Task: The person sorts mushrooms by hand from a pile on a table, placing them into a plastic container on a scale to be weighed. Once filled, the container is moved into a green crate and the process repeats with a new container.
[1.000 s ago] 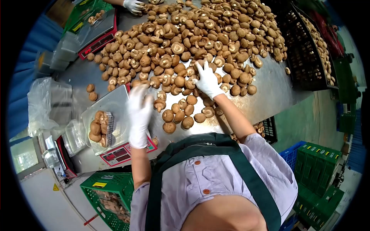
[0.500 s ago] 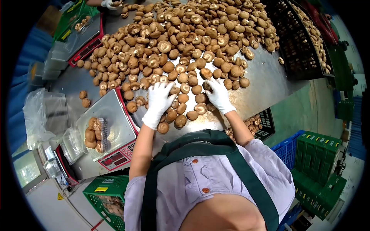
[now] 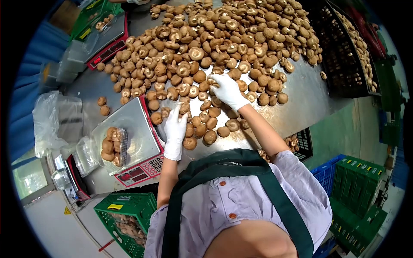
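Brown shiitake mushrooms (image 3: 196, 53) lie in a large heap on the metal table, with a looser group nearer me. My left hand (image 3: 175, 131), in a white glove, is closed on a shiitake mushroom (image 3: 185, 108) at the left side of the loose group. Farther forward and to the right, my gloved right hand (image 3: 230, 91) curls its fingers around a mushroom at the heap's near edge, mostly hidden by the fingers. On the scale (image 3: 142, 124) to the left, a clear plastic tray (image 3: 123, 148) holds several mushrooms.
A second scale (image 3: 107, 49) stands at the far left, near another person's gloved hand (image 3: 138, 1). Clear trays (image 3: 86, 157) and a plastic bag (image 3: 47, 122) lie left. A black crate (image 3: 340, 56) of mushrooms sits at right; green crates (image 3: 357, 176) are stacked beyond the table.
My right hand has moved forward and left, to the heap's edge. My left hand has drawn back slightly toward me and turned. The whole view has shifted a little.
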Demonstrator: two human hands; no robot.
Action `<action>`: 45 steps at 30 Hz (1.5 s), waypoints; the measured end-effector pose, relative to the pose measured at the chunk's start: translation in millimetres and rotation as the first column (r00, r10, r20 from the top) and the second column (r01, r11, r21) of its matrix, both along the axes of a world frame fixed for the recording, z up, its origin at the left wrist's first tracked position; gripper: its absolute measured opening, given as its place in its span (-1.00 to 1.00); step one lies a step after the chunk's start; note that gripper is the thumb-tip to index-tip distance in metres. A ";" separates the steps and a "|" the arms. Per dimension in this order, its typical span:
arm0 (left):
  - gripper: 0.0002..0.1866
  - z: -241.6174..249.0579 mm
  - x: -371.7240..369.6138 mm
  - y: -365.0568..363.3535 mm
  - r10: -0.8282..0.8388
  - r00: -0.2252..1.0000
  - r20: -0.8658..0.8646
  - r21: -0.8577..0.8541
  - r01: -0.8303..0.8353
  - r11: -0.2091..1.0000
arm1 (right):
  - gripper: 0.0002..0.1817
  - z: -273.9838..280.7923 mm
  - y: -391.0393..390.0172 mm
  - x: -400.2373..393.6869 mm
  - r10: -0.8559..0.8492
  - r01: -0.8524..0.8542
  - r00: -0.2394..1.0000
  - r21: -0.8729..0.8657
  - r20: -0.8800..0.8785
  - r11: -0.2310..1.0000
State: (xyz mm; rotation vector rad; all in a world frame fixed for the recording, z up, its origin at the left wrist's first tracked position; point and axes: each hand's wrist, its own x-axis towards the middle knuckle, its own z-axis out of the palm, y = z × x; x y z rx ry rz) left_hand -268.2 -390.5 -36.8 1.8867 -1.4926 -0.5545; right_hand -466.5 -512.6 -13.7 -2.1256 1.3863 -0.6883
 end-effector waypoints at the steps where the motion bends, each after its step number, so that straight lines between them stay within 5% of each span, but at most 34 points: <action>1: -0.56 1.5 -1.8 2.2 -0.020 0.997 0.075 0.019 0.019 1.000 | -0.64 0.4 -6.8 9.6 0.011 -0.010 0.999 0.029 -0.048 1.000; 5: -0.55 -6.3 -6.3 5.5 -0.078 0.948 0.309 0.009 0.079 0.997 | -0.64 -27.7 -33.2 44.9 0.031 -0.052 0.986 -0.128 -0.161 0.990; 7: -0.53 4.5 -11.0 7.0 -0.130 0.925 0.358 0.048 0.121 0.991 | -0.60 -43.1 -32.3 56.7 0.061 -0.088 0.968 -0.102 -0.243 0.991; 9: -0.51 9.9 -16.6 9.7 -0.180 0.922 0.344 0.039 0.178 0.983 | -0.62 -64.4 -24.0 63.6 0.036 -0.119 0.953 -0.263 -0.300 0.957; 13: -0.52 21.8 -23.1 13.2 -0.323 0.863 0.389 -0.024 0.360 0.933 | -0.61 -43.4 6.3 41.7 0.244 -0.270 0.947 -0.110 -0.209 0.957; 17: -0.55 11.2 -12.7 -6.1 -0.103 0.974 0.200 -0.225 0.149 0.963 | -0.65 -29.0 42.2 15.4 0.210 -0.245 0.959 -0.180 -0.192 0.953; 21: -0.43 6.0 -4.3 -52.3 -0.044 0.912 0.409 -0.112 0.098 0.989 | -0.59 -22.7 63.0 -5.3 0.214 -0.216 0.973 -0.017 -0.082 0.976; 23: -0.43 -2.7 -3.9 -70.9 -0.117 0.920 0.374 0.044 0.109 0.993 | -0.62 -14.0 62.9 -11.8 0.207 -0.211 0.977 -0.069 -0.060 0.975; 25: -0.44 -5.9 -2.8 -80.4 -0.122 0.948 0.295 0.149 0.080 0.986 | -0.71 -7.0 58.1 -16.4 0.139 -0.140 0.990 0.086 0.019 0.986; 27: -0.54 -7.8 6.4 -75.9 -0.051 0.977 -0.208 0.075 0.068 0.995 | -0.77 -3.4 47.7 -16.3 0.054 -0.062 0.994 0.091 0.091 0.994; 29: -0.56 -1.4 13.5 -60.4 0.109 0.572 -0.813 0.153 0.029 0.988 | -0.78 -6.2 30.3 -13.0 0.068 -0.068 0.997 0.009 0.020 0.998; 31: -0.56 20.7 14.7 -33.0 0.141 0.513 -0.847 0.163 -0.001 0.987 | -0.76 11.7 14.8 4.0 0.118 -0.118 0.992 -0.002 0.039 0.993; 33: -0.54 31.8 14.7 -4.9 0.204 0.313 -0.928 0.190 -0.074 0.979 | -0.68 -7.1 -4.7 23.2 0.141 -0.148 0.983 -0.054 -0.118 0.988; 35: -0.49 27.7 10.5 22.8 0.174 0.077 -0.982 0.164 -0.117 0.980 | -0.65 -25.9 -14.7 44.0 0.204 -0.225 0.899 -0.007 -0.387 0.974; 36: -0.46 22.0 10.7 35.8 0.221 -0.144 -0.964 0.241 -0.141 0.960 | -0.68 -26.0 -17.5 54.2 0.280 -0.269 0.793 0.102 -0.542 0.958; 37: -0.58 25.9 8.7 45.3 0.269 -0.332 -0.904 0.331 -0.146 0.932 | -0.72 -36.0 -17.3 59.0 0.258 -0.286 0.826 0.023 -0.500 0.958; 39: -0.74 29.8 6.2 56.1 0.369 -0.388 -0.844 0.466 -0.192 0.863 | -0.83 -40.5 -11.1 60.4 0.245 -0.276 0.919 -0.059 -0.310 0.959; 45: -0.83 11.5 8.6 58.8 0.399 -0.255 -0.881 0.444 -0.151 0.883 | -0.75 -4.6 -8.7 46.1 0.416 -0.342 0.853 0.266 -0.316 0.901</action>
